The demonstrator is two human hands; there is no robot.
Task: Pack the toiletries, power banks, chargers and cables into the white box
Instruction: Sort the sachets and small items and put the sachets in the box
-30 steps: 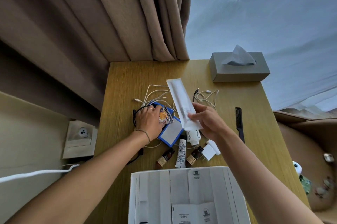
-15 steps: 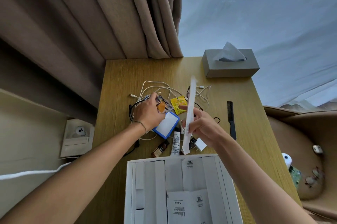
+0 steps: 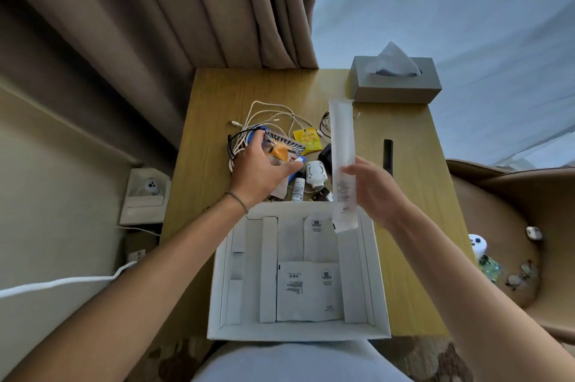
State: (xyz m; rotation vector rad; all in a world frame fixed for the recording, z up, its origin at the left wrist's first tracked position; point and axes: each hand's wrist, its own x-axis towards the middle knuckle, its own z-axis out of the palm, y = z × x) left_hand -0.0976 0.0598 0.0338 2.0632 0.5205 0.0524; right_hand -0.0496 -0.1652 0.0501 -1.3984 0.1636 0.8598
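Observation:
The open white box (image 3: pixel 217 275) sits at the table's near edge with flat white packets (image 3: pixel 308 291) lying in it. My right hand (image 3: pixel 376 191) holds a long white sachet (image 3: pixel 342 138) upright, its lower end over the box's far right corner. My left hand (image 3: pixel 258 173) grips a striped orange packet (image 3: pixel 284 146) above a blue-edged power bank (image 3: pixel 255 129) and a tangle of white cables (image 3: pixel 267 114). Between my hands lie a yellow sachet (image 3: pixel 306 138), a white charger (image 3: pixel 315 174), a black charger (image 3: pixel 326 152) and a small white tube (image 3: pixel 298 190).
A grey tissue box (image 3: pixel 395 86) stands at the far right of the wooden table (image 3: pixel 211 101). A black comb (image 3: pixel 388 152) lies right of my right hand. Curtains hang behind, a wall socket (image 3: pixel 146 191) is at the left and a tan chair (image 3: pixel 497 226) at the right.
My right hand has turned the long sachet flat-on and brought its lower end over the box. My left hand has shifted along the striped packet. More of the box is in view.

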